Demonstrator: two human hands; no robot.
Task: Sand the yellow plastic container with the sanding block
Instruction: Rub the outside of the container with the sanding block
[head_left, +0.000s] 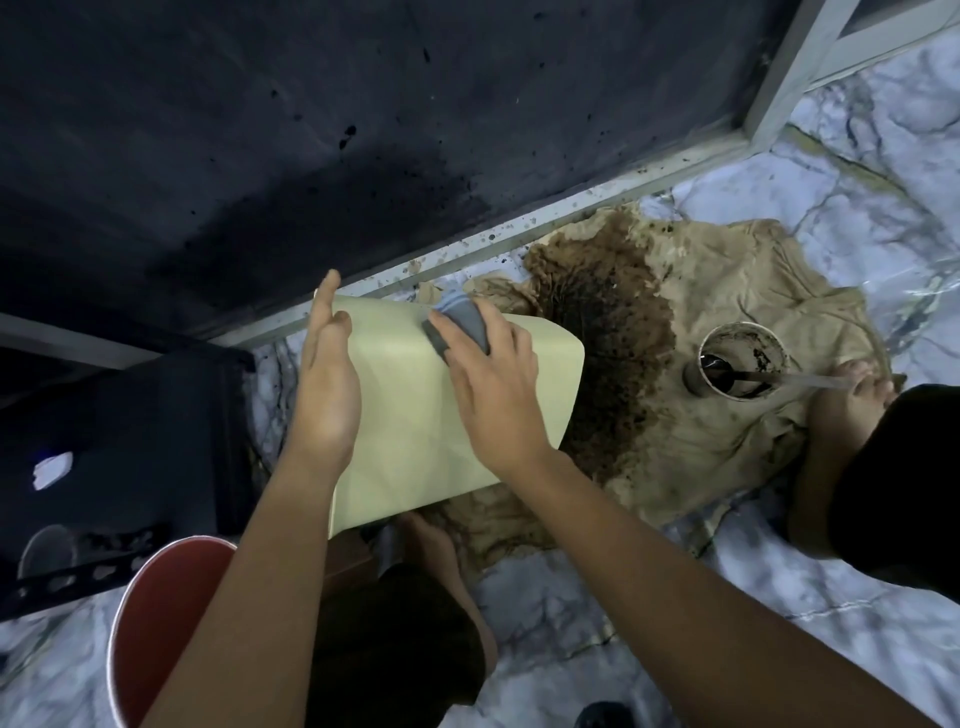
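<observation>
Marble-patterned floor (571, 613) carries a stained tan cloth (727, 291), over which the yellow plastic container (405, 415) lies tilted. Right hand (493, 384) presses the grey sanding block (460, 325) on its upper face; left hand (327, 379) lies flat, fingers extended, against its side. A paint cup (743, 358) stands nearby.

A pale yellow container (415, 415) is lying tilted at the centre of the frame, its smooth rounded-edged side facing up, its far end reaching toward the upper middle. A grey sanding block (457, 325) is resting on its upper edge, just above centre.
</observation>
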